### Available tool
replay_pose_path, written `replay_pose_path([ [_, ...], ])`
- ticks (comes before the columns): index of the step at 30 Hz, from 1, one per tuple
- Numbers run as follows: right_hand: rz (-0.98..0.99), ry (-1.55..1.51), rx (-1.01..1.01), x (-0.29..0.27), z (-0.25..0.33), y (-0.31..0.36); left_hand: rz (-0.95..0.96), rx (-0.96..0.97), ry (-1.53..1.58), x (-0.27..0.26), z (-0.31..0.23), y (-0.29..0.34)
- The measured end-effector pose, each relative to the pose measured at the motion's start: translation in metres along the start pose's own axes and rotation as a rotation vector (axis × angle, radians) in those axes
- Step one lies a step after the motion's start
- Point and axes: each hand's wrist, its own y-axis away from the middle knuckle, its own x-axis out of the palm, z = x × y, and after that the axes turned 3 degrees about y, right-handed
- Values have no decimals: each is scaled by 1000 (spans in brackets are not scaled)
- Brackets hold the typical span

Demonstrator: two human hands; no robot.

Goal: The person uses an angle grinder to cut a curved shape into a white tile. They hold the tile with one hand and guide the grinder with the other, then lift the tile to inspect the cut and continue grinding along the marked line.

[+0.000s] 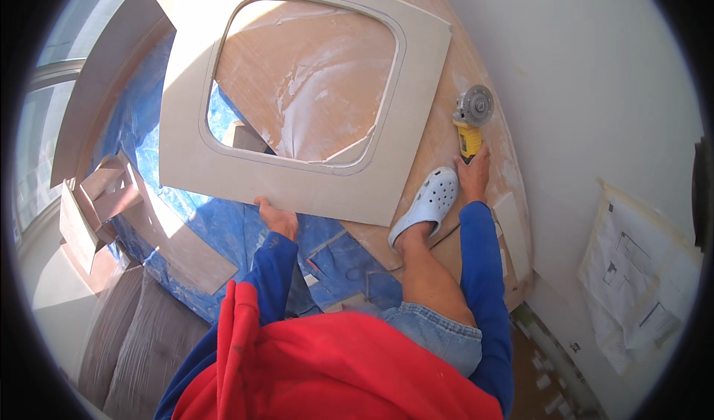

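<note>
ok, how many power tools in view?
1: the yellow-and-black angle grinder with round grey disc, in the right hand, right of the beige flat panel with rounded cutout. Others may be hidden.

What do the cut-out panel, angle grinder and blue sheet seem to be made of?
Cut-out panel: probably wood-based board, matte beige; stiff, cleanly cut. Angle grinder: yellow body likely plastic from its smooth, even colour; its grey disc could be metal or abrasive. Blue sheet: seemingly thin plastic, given its creases and shine.
</note>
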Motion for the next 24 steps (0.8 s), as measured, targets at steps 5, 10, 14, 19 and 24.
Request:
replay_pose_path([
  [5, 8, 79, 68, -23, 3, -12, -38, -17, 7, -2, 11, 7],
  [10, 160, -106, -15, -92, 28, 4, -142, 15, -6, 0, 24, 9],
  [14, 415, -519, -6, -144, 78, 31, -93, -56, -99, -3, 21, 17],
  [19, 659, -762, 36, -184, 171, 77, 58, -318, -474, -13, -11, 37],
  [24, 759, -665, -130, -193, 263, 97, 134, -481, -690, -16, -45, 46],
])
